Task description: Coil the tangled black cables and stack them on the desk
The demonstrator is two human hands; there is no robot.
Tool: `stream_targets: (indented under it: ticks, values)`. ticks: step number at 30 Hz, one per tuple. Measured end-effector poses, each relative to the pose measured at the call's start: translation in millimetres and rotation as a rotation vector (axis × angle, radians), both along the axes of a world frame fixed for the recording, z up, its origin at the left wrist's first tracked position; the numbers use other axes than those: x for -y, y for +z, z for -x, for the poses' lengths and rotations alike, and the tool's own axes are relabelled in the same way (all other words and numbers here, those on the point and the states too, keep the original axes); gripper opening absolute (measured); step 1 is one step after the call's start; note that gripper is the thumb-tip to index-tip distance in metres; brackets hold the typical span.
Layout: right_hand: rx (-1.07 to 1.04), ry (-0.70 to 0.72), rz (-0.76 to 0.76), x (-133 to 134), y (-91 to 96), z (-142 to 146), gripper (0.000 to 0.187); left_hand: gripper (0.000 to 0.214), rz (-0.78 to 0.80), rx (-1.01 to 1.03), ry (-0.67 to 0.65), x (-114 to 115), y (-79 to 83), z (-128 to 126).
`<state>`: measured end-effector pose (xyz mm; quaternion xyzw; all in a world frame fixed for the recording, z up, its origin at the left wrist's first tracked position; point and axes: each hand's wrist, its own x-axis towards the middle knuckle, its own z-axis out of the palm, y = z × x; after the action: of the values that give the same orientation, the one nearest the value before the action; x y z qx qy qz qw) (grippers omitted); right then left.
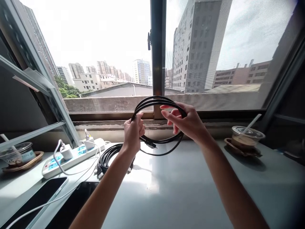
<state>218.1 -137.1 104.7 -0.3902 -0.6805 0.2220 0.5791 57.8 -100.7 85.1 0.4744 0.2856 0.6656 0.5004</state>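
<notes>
A coil of black cable [157, 99] is held up above the table in several loose loops. My left hand [133, 128] is closed around its left side, thumb on top. On the right side, the loops run through the crook of my right hand [184, 119], whose thumb and fingers curl loosely about them with a gap between the tips. A black connector [150, 145] hangs at the bottom of the coil, and one loop sags lower than the others. Behind my left forearm, a second coil of black cable [105, 159] lies on the table, partly hidden.
A white power strip [78, 160] with plugged-in chargers and white cords lies left. Two dark-screened devices [35, 198] [75, 203] lie nearer. Iced-drink cups stand at far left [22, 152] and right [246, 136] on the table [181, 194]. A metal frame [54, 105] rises left, before the window.
</notes>
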Motion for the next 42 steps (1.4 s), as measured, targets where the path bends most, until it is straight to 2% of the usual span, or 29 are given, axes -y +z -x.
stream_targets:
  ticks: [3, 5, 8, 12, 14, 18, 20, 21, 23, 25, 27, 30, 33, 36, 39, 42]
  values:
    - [-0.006, 0.331, 0.16, 18.1, 8.5, -3.2, 0.042, 0.043, 0.01, -0.109, -0.036, -2.7, -6.2, -3.2]
    - [-0.048, 0.4, 0.203, 26.3, 14.1, -8.6, 0.034, 0.034, 0.004, -0.228, -0.003, -7.9, -12.1, -4.5]
    - [-0.183, 0.315, 0.189, 29.0, 19.3, -15.9, 0.024, 0.027, 0.069, -0.383, -0.084, -14.6, -21.4, -6.6]
    - [-0.341, 0.156, 0.071, 27.2, 18.3, -11.5, 0.019, 0.035, 0.223, -0.566, -0.279, -13.2, -30.0, -12.4]
    - [-0.359, 0.145, -0.001, 29.5, 15.4, -3.8, 0.018, 0.044, 0.306, -0.64, -0.436, -8.9, -32.0, -15.0]
    - [-0.311, 0.226, -0.085, 41.8, 11.0, 9.0, 0.015, 0.068, 0.401, -0.801, -0.917, -2.0, -34.3, -17.3]
    - [-0.298, 0.263, -0.103, 48.3, 11.3, 10.0, 0.016, 0.063, 0.377, -0.746, -1.01, -1.4, -35.6, -18.5]
    - [-0.302, 0.28, -0.112, 50.1, 12.0, 9.3, 0.016, 0.057, 0.344, -0.673, -0.982, -1.6, -36.1, -19.4]
    - [-0.328, 0.321, -0.136, 48.3, 13.4, 6.1, 0.016, 0.046, 0.247, -0.513, -0.823, -2.3, -36.1, -21.6]
    - [-0.395, 0.355, -0.136, 37.0, 12.9, 2.0, 0.017, 0.037, 0.165, -0.405, -0.624, -2.7, -34.0, -23.1]
    - [-0.508, 0.345, -0.069, 17.6, 9.0, -2.3, 0.019, 0.028, 0.155, -0.34, -0.456, -2.6, -30.0, -23.0]
    - [-0.61, 0.211, 0.078, -14.6, -1.5, -10.1, 0.022, 0.018, 0.181, -0.273, -0.31, -2.5, -22.6, -19.6]
    - [-0.51, -0.018, 0.07, -32.8, -9.8, -18.6, 0.022, 0.014, 0.021, -0.242, -0.183, -2.7, -15.8, -13.9]
    - [-0.311, -0.128, 0.026, -34.5, -12.2, -24.1, 0.022, 0.015, -0.095, -0.257, -0.144, -1.0, -10.1, -8.6]
    - [-0.115, -0.229, -0.024, -31.3, -12.9, -23.7, 0.025, 0.02, -0.077, -0.294, -0.186, 2.8, -5.3, -6.0]
    - [0.021, -0.397, -0.12, -31.7, -14.8, -19.4, 0.022, 0.021, -0.086, -0.36, -0.212, 6.1, -1.9, -6.1]
